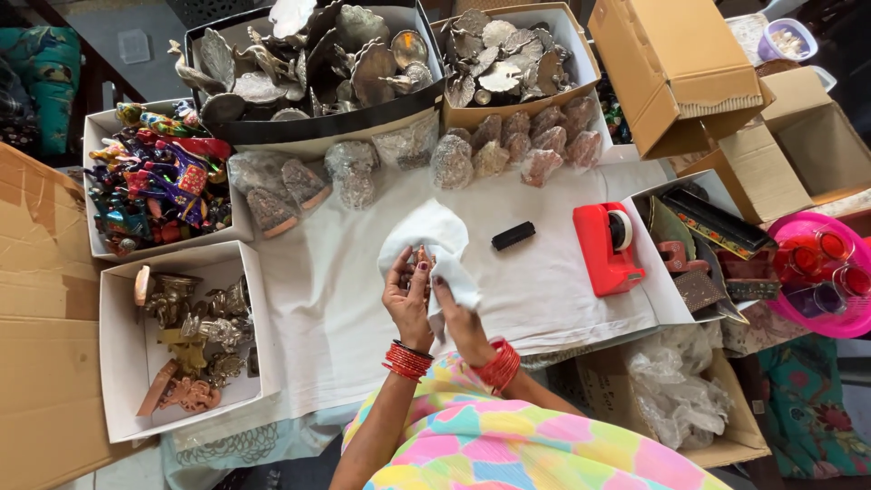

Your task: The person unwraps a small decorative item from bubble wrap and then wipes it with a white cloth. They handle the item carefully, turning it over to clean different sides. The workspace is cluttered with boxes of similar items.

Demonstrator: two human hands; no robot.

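White tissue sheet (435,247) sits mid-tabletop, lifted off the white cloth (336,290), bunched around a small dark figurine (421,261) that only peeks out between the fingers. Left hand (408,295) is closed on the figurine and the lower fold of the sheet, palm up under it, so the piece rests in the paper. Right hand (452,304) pinches the sheet edge, fingers curled narrow, pulling paper across the piece. Both hands touch the sheet and work close together, near the body

Around it:
- 1 black oblong block (513,236) and a red tape dispenser (606,247) lie to the right on the cloth, within reach of the right hand
- row of already wrapped lumps (494,154) along the far edge of the cloth, out of the working patch
- black tray of grey metal figures (308,63) and a cardboard box of similar leaf-shaped pieces (508,50) behind that row
- white box of painted figures (159,177) and white box of brass figures (186,340) on the left
- empty brown cartons (680,68) upper right, pink tub (821,272) far right

What the figurine depicts: cannot tell, too covered
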